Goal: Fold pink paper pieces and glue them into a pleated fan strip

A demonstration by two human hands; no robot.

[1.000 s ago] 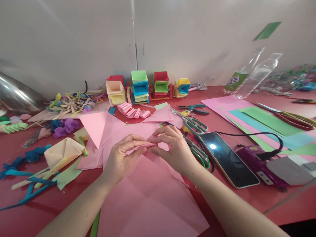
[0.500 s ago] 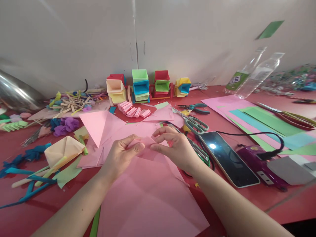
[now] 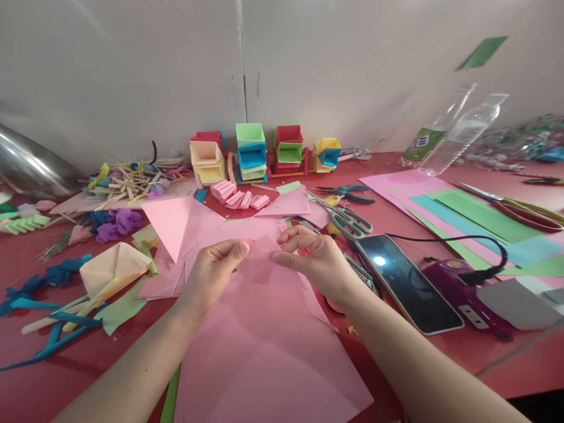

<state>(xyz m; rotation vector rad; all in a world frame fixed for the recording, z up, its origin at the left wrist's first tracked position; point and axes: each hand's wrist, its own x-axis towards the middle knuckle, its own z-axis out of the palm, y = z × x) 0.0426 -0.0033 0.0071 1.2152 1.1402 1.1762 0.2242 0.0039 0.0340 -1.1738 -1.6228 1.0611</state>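
A small piece of pink paper is held up between my two hands, above a large pink sheet on the red table. My left hand pinches its left side between thumb and fingers. On the right edge, my right hand grips it with thumb and forefinger, the other fingers curled. Just beyond lie several folded pink paper strips in a curved row. A pink paper triangle rests on pink scraps to the left.
Folded paper boxes stand at the back. Right of my hands are green-handled scissors, pliers, a phone and a purple power strip. Plastic bottles stand back right. Wooden sticks and purple paper flowers lie left.
The small pink paper has turned to show more of its face. My left thumb has shifted up and left, and my hands are slightly farther apart.
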